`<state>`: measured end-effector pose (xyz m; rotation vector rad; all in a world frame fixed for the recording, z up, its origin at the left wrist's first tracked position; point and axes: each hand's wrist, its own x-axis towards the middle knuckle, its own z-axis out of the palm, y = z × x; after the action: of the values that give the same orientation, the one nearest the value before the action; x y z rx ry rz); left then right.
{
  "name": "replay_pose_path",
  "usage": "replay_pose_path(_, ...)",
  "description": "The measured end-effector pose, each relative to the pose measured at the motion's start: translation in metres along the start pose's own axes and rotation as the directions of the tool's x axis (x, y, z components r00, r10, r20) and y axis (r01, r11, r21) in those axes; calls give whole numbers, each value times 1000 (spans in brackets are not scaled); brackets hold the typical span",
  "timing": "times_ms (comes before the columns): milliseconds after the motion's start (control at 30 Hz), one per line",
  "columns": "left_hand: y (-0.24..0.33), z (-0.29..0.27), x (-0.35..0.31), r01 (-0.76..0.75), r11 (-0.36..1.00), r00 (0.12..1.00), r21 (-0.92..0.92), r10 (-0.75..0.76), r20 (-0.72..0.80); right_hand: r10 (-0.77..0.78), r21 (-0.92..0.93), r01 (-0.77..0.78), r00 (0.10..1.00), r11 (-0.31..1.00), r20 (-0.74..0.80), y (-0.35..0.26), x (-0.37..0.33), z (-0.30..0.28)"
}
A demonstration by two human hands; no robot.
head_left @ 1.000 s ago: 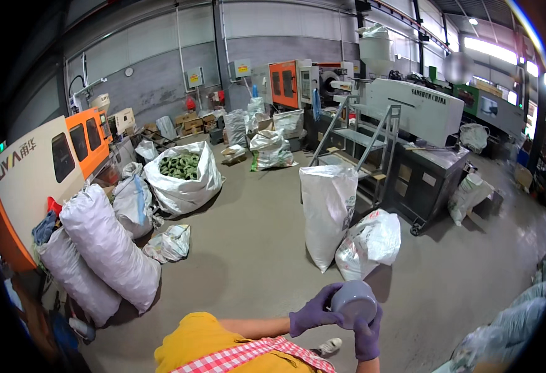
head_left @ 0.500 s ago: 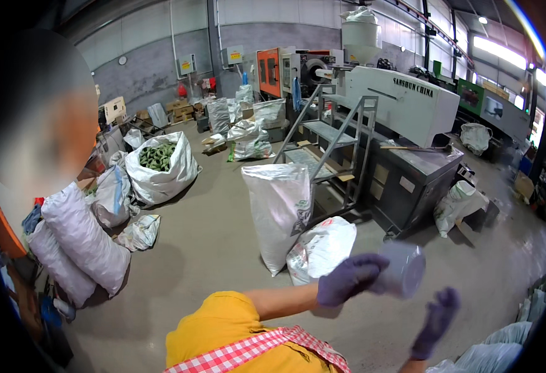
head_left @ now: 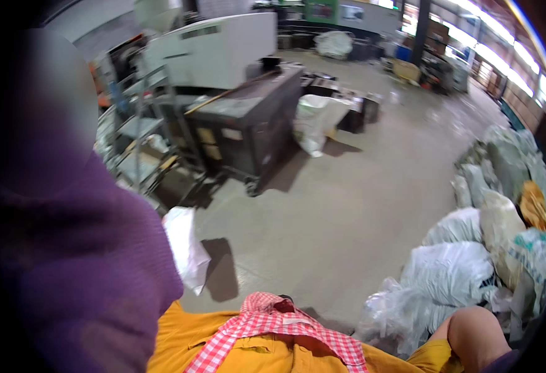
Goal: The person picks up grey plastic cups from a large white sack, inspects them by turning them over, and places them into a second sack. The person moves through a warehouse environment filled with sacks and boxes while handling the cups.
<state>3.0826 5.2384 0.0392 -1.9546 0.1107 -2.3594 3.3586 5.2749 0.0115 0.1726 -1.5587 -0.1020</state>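
Glove fabric, purple and blurred, covers the left hand (head_left: 98, 267) at about eight o'clock, so near the lens that its fingers are lost; whether they are clenched, released or grasping anything, I cannot tell. Only a purple edge of the right hand (head_left: 504, 362) shows at four o'clock, past a bent arm, and its fingers cannot be judged either. Nearest to the left hand in view is a white sack (head_left: 189, 248), partly behind the glove, standing on the floor (head_left: 360, 205) at eight o'clock.

Between three and four o'clock, white plastic bags (head_left: 450, 267) lie heaped with a yellow bag (head_left: 537, 208); being soft, they probably lean together for support. Metal steps (head_left: 139, 127) at ten o'clock stand beside a white machine (head_left: 214, 50), presumably for reaching it. A pole (head_left: 229, 93) lies across the dark cabinet (head_left: 254, 130) near twelve o'clock, perhaps to keep it off the floor.

Another white bag (head_left: 317, 121) sits at one o'clock, contents unclear; the heaped bags and the sack also hide theirs.
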Motion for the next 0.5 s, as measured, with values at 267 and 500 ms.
replay_pose_path(267, -227, 107, -64, -40, 945, 999, -325, 31, -34, 14, -311, 27, 992, 950, 129, 140, -31, -94)
replay_pose_path(500, -408, 178, -96, -43, 896, 996, -441, 6, -84, 27, -450, 59, 983, 891, 183, 287, -52, -159)
